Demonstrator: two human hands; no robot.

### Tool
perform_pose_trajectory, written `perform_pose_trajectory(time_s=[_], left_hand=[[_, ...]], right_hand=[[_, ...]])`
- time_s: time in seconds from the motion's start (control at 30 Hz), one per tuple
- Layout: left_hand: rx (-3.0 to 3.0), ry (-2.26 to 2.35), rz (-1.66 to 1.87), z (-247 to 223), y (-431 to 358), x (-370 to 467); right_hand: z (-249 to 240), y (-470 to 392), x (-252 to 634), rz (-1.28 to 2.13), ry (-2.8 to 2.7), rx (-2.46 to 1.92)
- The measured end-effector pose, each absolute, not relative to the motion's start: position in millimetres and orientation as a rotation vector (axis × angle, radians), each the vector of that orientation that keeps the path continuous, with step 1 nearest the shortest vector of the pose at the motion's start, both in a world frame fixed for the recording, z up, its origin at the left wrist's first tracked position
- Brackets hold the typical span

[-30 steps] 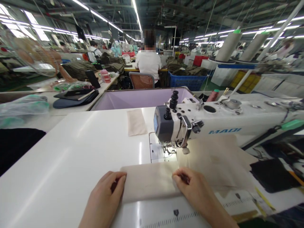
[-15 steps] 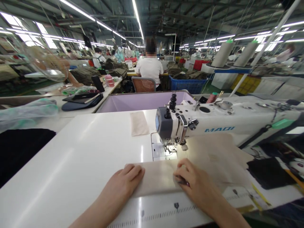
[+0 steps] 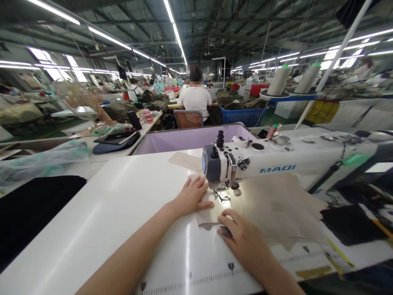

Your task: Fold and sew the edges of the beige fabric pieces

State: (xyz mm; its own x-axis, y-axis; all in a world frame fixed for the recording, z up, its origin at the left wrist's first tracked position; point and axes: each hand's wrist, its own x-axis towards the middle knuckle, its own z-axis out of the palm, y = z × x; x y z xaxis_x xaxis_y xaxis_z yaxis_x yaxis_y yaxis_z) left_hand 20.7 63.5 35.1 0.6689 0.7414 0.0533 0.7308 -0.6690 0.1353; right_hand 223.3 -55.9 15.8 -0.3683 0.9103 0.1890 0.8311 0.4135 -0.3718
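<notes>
A sewing machine (image 3: 270, 157) marked MAQI stands on the white table. A beige fabric piece (image 3: 204, 217) lies by its needle and presser foot (image 3: 222, 196), its front edge toward me. My left hand (image 3: 193, 196) rests flat on this piece, fingers spread, just left of the needle. At the piece's front right corner is my right hand (image 3: 241, 231), its fingers curled round a small dark tool (image 3: 225, 232), mostly hidden, whose kind I cannot make out. A larger beige fabric (image 3: 276, 205) spreads under the machine arm. Behind my left hand lies another beige strip (image 3: 186, 160).
A ruler scale (image 3: 211, 278) runs along the table's front. Black cloth (image 3: 39, 217) lies at the left, and a dark fabric piece (image 3: 351, 223) at the right. A lilac bin (image 3: 184, 139) adjoins the back edge. Beyond it sits a person in white (image 3: 195, 100).
The beige piece has gone from lying crosswise before me to lying by the needle. My left hand has moved forward and right onto it. The strip behind has shifted and turned.
</notes>
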Motion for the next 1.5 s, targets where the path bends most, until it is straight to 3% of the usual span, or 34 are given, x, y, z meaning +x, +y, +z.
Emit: perform_pose_trajectory(time_s=[0.2, 1.03, 1.2, 1.5], left_hand=[[2.768, 1.035, 0.222, 36.1, 88.3, 15.6], [2.77, 1.098, 0.178, 43.8, 93.6, 22.3], [2.828, 1.235, 0.263, 44.0, 51.4, 33.8], [2.93, 0.873, 0.389, 24.9, -20.1, 26.6]], right_hand=[[7.0, -53.7, 224.9, 0.218, -2.314, -1.473], [21.3, -41.0, 220.8, 0.273, -2.344, -1.539], [17.0, -47.1, 224.1, 0.258, -2.358, -1.506], [6.4, -56.8, 228.9, 0.171, -2.378, -1.466]])
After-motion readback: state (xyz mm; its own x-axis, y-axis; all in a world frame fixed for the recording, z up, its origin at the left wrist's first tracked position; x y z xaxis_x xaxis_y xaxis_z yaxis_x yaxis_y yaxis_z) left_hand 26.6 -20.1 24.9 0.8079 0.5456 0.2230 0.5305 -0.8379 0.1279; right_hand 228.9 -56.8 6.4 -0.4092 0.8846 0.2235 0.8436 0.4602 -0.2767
